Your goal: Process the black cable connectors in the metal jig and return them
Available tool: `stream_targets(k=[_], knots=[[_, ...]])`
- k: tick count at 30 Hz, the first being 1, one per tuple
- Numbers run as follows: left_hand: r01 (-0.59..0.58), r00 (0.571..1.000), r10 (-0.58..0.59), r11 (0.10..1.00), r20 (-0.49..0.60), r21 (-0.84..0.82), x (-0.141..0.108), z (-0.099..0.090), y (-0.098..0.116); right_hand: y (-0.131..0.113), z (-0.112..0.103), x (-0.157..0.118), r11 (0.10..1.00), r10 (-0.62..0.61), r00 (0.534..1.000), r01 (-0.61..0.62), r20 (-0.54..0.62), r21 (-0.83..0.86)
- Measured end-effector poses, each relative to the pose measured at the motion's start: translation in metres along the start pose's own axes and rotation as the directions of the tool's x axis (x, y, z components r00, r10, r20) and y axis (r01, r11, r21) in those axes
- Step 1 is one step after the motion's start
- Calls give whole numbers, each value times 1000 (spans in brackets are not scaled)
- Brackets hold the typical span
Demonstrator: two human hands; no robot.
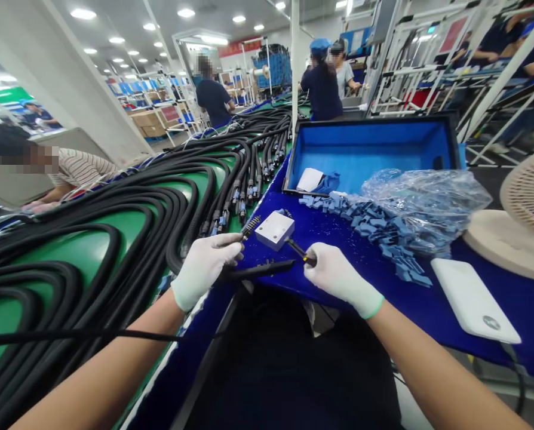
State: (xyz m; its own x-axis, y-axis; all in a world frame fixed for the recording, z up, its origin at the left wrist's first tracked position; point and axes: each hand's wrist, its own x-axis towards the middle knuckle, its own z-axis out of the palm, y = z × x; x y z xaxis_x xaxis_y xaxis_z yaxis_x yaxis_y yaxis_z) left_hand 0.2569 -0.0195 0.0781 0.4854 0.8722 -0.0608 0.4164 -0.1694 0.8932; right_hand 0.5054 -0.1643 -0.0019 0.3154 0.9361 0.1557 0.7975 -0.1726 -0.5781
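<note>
My left hand (206,263), in a white glove, pinches a small dark piece with brass-coloured bands (251,227) between thumb and fingers. Its exact kind I cannot make out. Just right of that piece is a light grey metal block (275,230) with small holes on top. My right hand (334,272), also gloved, is closed around a black handle with a yellow ring (310,258). From this handle a dark shaft runs to the block's lower right side. A black strip with small upright pegs (267,269) lies in front of the block.
Thick black hoses (159,209) cover the green table on the left. Small blue-grey clips (378,224) and a clear plastic bag (428,197) lie before a blue bin (374,143). A white power bank (475,298) and a beige fan (531,197) are right. Several people work nearby.
</note>
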Motion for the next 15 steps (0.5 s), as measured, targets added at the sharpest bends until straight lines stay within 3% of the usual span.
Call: stream_targets(k=[6,10,15], knots=[[-73,997,73,996,7,60,0,3,15,-43,-8,11,889,-319,947,284,40,360],[-107,994,106,985,13,135,-2,7,25,-54,-3,16,779,-393,919,346,-23,523],[-209,978,205,951,38,226,-2,12,24,-51,7,17,693,-459,881,436,-115,575]])
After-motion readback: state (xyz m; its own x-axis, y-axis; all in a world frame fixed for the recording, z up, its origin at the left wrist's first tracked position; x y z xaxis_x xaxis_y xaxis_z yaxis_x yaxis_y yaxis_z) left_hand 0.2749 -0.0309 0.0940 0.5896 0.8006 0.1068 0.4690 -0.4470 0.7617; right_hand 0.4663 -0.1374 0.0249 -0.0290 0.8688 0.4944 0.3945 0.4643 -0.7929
